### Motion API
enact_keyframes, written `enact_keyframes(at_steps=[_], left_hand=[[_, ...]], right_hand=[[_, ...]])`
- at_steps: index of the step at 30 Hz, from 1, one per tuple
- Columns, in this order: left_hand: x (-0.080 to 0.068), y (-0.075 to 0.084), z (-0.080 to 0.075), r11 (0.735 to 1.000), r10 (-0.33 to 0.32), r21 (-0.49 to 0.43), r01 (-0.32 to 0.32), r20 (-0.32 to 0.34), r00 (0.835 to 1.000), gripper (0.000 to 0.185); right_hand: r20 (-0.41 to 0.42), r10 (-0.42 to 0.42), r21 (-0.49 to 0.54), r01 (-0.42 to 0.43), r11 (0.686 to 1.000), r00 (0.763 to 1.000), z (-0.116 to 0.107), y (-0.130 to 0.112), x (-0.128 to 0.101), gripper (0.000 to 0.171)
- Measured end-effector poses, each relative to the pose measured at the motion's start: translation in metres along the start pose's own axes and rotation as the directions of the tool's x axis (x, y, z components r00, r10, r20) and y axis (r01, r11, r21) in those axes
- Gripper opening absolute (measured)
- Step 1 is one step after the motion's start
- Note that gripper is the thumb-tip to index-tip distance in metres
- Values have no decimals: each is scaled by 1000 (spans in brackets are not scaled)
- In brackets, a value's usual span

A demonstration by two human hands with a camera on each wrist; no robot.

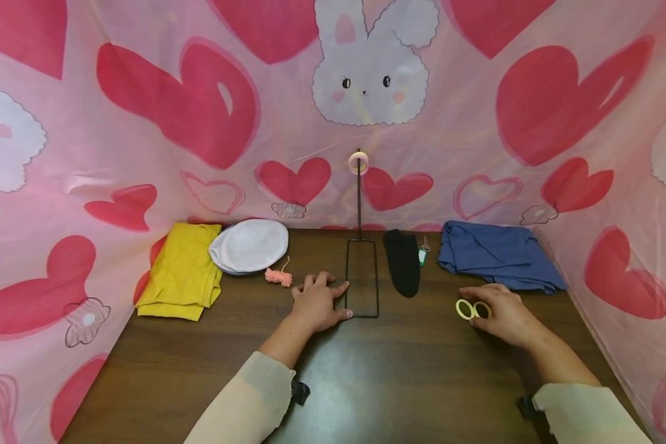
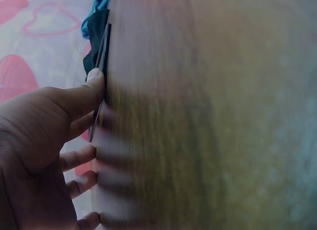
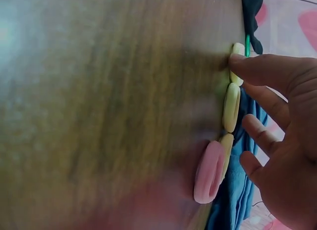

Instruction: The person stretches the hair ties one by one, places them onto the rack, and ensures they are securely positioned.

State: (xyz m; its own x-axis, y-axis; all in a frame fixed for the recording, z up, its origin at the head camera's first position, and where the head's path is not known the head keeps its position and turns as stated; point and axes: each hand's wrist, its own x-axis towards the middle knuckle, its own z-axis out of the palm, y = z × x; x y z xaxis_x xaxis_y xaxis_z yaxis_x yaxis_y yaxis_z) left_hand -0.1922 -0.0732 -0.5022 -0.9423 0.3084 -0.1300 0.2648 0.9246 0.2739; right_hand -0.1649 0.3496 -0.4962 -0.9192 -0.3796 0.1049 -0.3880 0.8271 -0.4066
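The left hand (image 1: 317, 303) is resting at nine o'clock of the black stand's base (image 1: 376, 280); its fingers are spreading apart, and the thumb and index finger are touching the wire at this side. The base is lying on the brown tabletop (image 1: 394, 376), and a thin upright rod (image 1: 359, 209) is rising from its twelve o'clock side. Near the top of this rod a pale pink and yellow ring (image 1: 351, 163) is showing, but I cannot tell how it is being supported. The right hand (image 1: 504, 313) is reaching down between three and four o'clock from the base, where a first yellow ring (image 3: 238, 48) is lying on the tabletop. The thumb is touching this ring and the index finger is extending past it; I cannot tell if these fingers are clamping it. In the right wrist view, a second yellow ring (image 3: 231, 107) is lying just beside it, then a third yellow ring (image 3: 227, 150), which a pink ring (image 3: 208, 173) is partly covering. Between two and three o'clock from the base, a black flat piece (image 1: 402, 264) and a small key with a green tag (image 1: 422, 256) are lying near each other, and a folded blue cloth (image 1: 494, 256) is resting farther out, about three o'clock. Toward nine o'clock, a pink yarn bundle (image 1: 279, 277), a white rounded item (image 1: 255, 243) and a folded yellow cloth (image 1: 180, 271) are lying.
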Motion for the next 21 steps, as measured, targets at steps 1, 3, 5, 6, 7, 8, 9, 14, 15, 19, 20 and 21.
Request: enact_keyframes(at_steps=[1,3,5,6,7,8,9,14,15,19,20,21], left_hand=[[0,0,0,1000,-1,-1,1,2,1000,73],[0,0,0,1000,-3,-4,3,2,1000,73],[0,0,0,1000,-5,-3,5,2,1000,73],[0,0,1,1000,-6,-1,6,2,1000,73],[0,0,1,1000,-7,1,7,1,1000,73],[1,0,1,1000,-8,3,8,1,1000,73],[1,0,2,1000,-9,4,9,2,1000,73],[1,0,2,1000,-8,7,8,2,1000,72],[1,-1,3,1000,-8,8,8,1,1000,72],[1,-1,3,1000,-6,4,6,-3,1000,72],[1,-1,3,1000,-6,2,6,-4,1000,72],[1,-1,3,1000,-5,-1,5,-5,1000,72]], right_hand=[[11,7,1,-7,1000,1000,0,0,0,59],[23,18,7,-18,1000,1000,0,1,1,57],[23,19,8,-19,1000,1000,0,1,1,54],[20,16,7,-16,1000,1000,1,1,1,52],[12,8,5,-8,1000,1000,1,1,2,50],[0,-2,2,2,1000,1000,1,1,2,47],[-15,-14,-3,14,1000,1000,2,1,2,44],[-103,-89,-31,86,996,991,6,1,4,34],[-117,-103,-37,99,994,988,7,0,5,33],[-161,-145,-53,138,989,976,8,-3,9,31],[-171,-153,-54,146,988,973,7,-5,10,31],[-181,-158,-56,151,987,971,7,-7,11,30]])
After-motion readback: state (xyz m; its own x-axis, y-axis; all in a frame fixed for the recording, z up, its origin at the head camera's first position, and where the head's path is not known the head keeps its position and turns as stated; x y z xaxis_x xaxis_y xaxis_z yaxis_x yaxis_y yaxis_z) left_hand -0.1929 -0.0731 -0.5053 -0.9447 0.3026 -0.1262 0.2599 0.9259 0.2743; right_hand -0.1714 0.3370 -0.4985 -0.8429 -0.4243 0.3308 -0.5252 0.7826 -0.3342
